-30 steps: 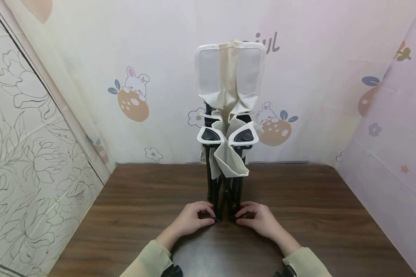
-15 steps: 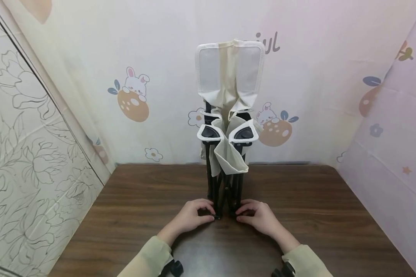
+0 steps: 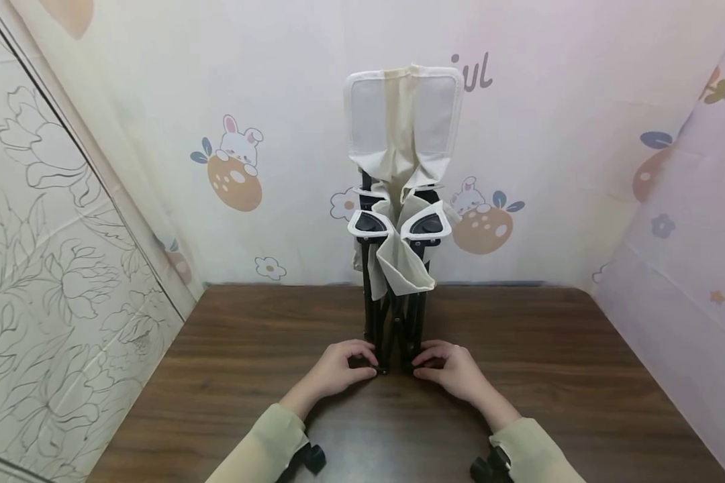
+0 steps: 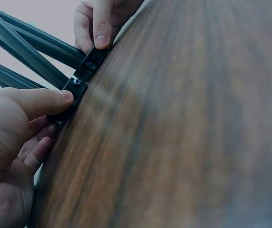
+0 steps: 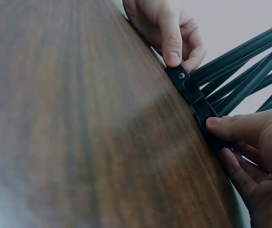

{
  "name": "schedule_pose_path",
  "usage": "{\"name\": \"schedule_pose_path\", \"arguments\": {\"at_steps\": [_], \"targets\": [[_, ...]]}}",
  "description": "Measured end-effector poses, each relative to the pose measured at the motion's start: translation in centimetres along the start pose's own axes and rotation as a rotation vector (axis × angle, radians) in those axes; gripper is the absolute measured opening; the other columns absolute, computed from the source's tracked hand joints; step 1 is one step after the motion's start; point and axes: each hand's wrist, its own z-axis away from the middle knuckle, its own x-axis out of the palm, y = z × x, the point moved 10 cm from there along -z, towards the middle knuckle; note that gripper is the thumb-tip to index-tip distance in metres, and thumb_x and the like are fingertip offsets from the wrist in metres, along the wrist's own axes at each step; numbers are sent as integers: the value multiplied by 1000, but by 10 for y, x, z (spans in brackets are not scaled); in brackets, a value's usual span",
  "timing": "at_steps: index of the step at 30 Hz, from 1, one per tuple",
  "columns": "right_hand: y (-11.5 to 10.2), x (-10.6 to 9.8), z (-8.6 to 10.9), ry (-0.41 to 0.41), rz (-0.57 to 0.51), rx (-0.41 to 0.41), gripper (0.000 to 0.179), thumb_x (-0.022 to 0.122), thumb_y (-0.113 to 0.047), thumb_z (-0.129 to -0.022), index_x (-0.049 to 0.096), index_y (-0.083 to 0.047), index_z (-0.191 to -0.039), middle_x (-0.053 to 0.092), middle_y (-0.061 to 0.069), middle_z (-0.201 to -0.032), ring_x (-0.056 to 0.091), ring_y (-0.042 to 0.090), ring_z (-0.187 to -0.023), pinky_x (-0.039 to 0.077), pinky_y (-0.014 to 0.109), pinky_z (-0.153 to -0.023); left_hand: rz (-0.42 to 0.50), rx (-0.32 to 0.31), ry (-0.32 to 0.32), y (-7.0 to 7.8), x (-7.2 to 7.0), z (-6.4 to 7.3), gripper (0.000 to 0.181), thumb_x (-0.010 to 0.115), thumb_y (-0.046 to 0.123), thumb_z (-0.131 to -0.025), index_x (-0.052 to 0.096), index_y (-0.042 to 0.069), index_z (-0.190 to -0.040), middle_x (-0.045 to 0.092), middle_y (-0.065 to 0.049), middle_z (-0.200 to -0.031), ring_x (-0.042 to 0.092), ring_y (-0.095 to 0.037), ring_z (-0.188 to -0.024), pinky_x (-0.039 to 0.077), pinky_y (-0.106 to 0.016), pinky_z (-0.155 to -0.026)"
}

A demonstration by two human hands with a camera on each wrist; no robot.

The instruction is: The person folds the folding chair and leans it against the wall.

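Observation:
A folded camping chair (image 3: 401, 268) with cream fabric and black legs stands upright on the wooden table. My left hand (image 3: 338, 369) pinches the near left foot between thumb and fingers. Opposite it, my right hand (image 3: 453, 374) pinches the near right foot. In the left wrist view, the left thumb (image 4: 55, 99) lies on a black plastic foot (image 4: 74, 88) with a screw in it. The right wrist view shows the right thumb (image 5: 221, 124) on the other foot (image 5: 204, 111). The two feet sit close together, and the legs behind them cross in a bundle.
The brown table (image 3: 248, 322) spreads out around the chair. Behind it hangs a pale curtain (image 3: 278, 168) with rabbit prints, and a flower-patterned panel (image 3: 66, 302) stands on the left. Each wrist wears a black mount (image 3: 314, 458) below a light green sleeve (image 3: 266, 439).
The chair has slid slightly away from the person along the table, with both hands moving along at its feet. The hold on both feet stays the same. The head view has shifted a little.

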Motion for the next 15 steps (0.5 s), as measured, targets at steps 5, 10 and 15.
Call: {"name": "schedule_pose_path", "arguments": {"at_steps": [5,10,15], "targets": [[4,1,-5,-4,-6,13,13,92,-19,-90,85,-29,-93,75,11,-134,71,34,-124,58,54,-102,7,-9,-2,-2,0,-4,9,86,18,-96,83,23,-103,75,-1,-136,68,-21,-128,55,-41,-107],[4,0,-11,1,-14,4,13,92,-17,-89,85,-28,-93,75,12,-133,70,37,-125,56,58,-105,21,-16,-3,-5,-1,-9,9,85,18,-97,82,24,-102,75,0,-136,67,-21,-130,54,-43,-109],[5,0,-16,-7,-14,9,13,92,-17,-89,85,-28,-92,75,14,-134,68,40,-128,53,63,-109,28,-14,-7,-7,-1,-14,9,85,18,-97,83,25,-102,75,0,-135,67,-21,-132,51,-49,-115]]}}
